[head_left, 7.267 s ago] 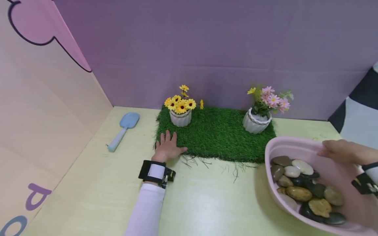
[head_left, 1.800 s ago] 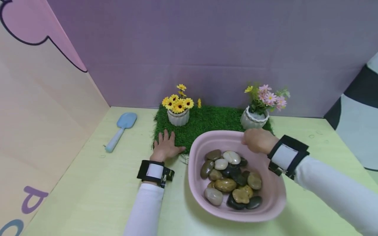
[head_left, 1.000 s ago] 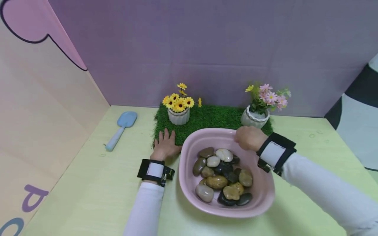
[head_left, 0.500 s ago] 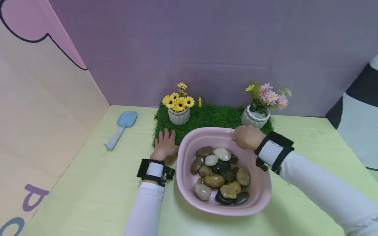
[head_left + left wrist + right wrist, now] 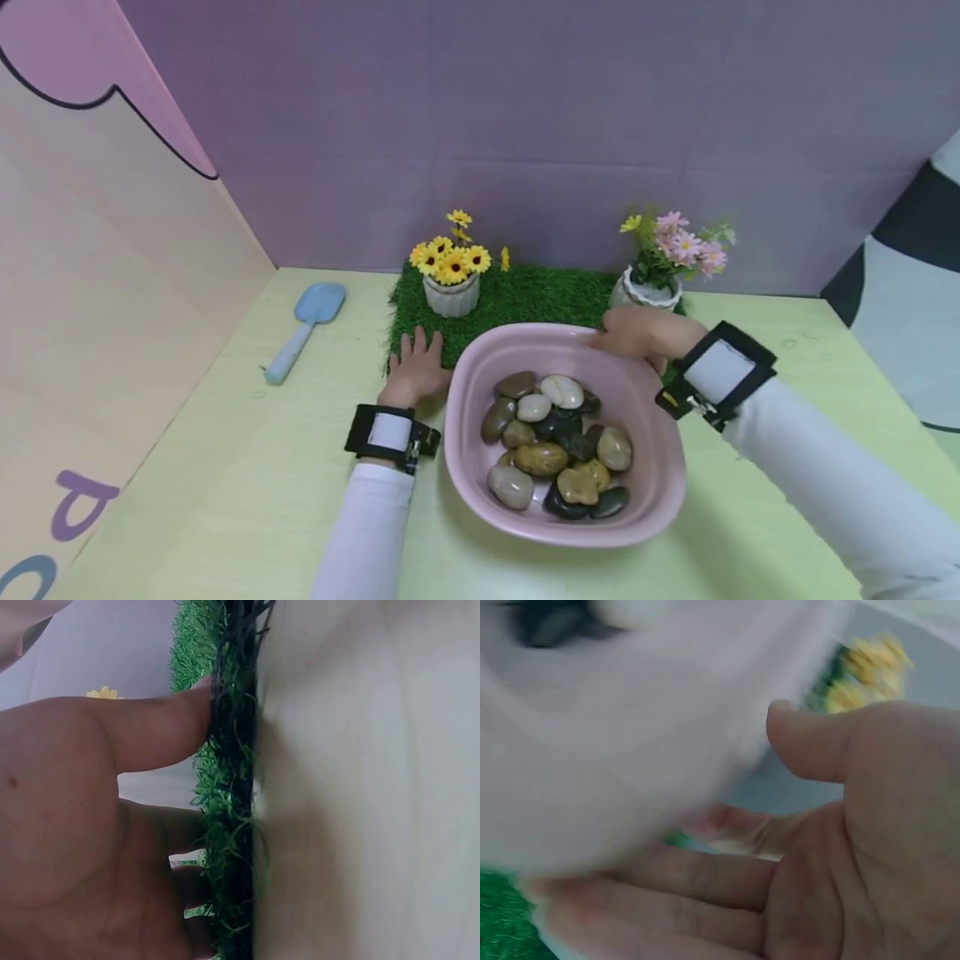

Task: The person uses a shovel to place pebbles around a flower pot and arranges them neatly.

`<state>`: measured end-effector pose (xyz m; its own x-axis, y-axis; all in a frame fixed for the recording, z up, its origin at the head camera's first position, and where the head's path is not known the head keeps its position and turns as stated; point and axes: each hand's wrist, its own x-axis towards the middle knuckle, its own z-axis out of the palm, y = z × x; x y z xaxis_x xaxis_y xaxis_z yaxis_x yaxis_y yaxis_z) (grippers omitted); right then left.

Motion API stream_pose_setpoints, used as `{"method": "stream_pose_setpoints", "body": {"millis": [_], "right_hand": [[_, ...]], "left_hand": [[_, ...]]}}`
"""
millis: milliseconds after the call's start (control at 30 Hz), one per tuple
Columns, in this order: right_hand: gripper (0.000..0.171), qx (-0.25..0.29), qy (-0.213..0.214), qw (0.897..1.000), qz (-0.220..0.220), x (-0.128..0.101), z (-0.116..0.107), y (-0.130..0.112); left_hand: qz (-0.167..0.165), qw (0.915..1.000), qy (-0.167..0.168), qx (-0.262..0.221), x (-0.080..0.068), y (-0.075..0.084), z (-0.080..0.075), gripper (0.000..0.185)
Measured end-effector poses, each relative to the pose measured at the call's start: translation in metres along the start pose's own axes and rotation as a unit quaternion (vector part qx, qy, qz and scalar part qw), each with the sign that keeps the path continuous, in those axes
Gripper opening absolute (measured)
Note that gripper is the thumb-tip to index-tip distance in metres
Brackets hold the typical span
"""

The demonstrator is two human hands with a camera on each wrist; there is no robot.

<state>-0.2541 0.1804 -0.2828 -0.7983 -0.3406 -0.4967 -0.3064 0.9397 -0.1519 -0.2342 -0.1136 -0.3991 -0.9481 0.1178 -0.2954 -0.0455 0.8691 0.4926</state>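
Observation:
A pink basin point(image 5: 467, 382) with several smooth stones point(image 5: 558, 442) sits on the pale table, its far edge over a green grass mat point(image 5: 525, 300). My right hand point(image 5: 637, 333) rests at the basin's far right rim. In the right wrist view the fingers point(image 5: 667, 900) lie nearly straight beside the blurred basin wall point(image 5: 592, 750), and the thumb stands apart above them. My left hand point(image 5: 416, 371) lies flat with spread fingers on the mat's near left corner. The left wrist view shows its thumb point(image 5: 150, 727) against the mat's edge point(image 5: 229, 787).
Two white pots stand on the mat's far side, one with yellow flowers point(image 5: 452, 292) and one with pink flowers point(image 5: 645, 287), just behind my right hand. A blue scoop point(image 5: 303, 329) lies at the left. Purple and peach walls close the back and left.
The basin came from the far right to the table's middle and has now settled. My right hand has straightened from a curled grip on the rim, and its wrist swung right. The left hand stayed.

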Motion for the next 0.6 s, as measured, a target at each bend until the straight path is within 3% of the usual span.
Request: {"method": "stream_pose_setpoints", "body": {"millis": [100,267,467,600], "right_hand": [[0.053,0.059,0.001,0.998,0.015,-0.007,-0.017,0.018],[0.057,0.012,0.026,0.999,-0.017,-0.008,-0.026,0.053],[0.044,-0.011,0.071,0.996,-0.052,0.006,0.009,0.075],[0.043,0.000,0.051,0.997,-0.061,0.013,0.035,0.080]], "left_hand": [[0.001,1.0000,0.000,-0.001,0.001,0.001,0.001,0.083],[-0.001,1.0000,-0.002,0.000,0.001,0.001,0.002,0.083],[-0.002,1.0000,-0.007,0.002,0.000,0.002,0.002,0.082],[-0.003,1.0000,-0.008,0.001,-0.002,0.002,0.003,0.082]]}}
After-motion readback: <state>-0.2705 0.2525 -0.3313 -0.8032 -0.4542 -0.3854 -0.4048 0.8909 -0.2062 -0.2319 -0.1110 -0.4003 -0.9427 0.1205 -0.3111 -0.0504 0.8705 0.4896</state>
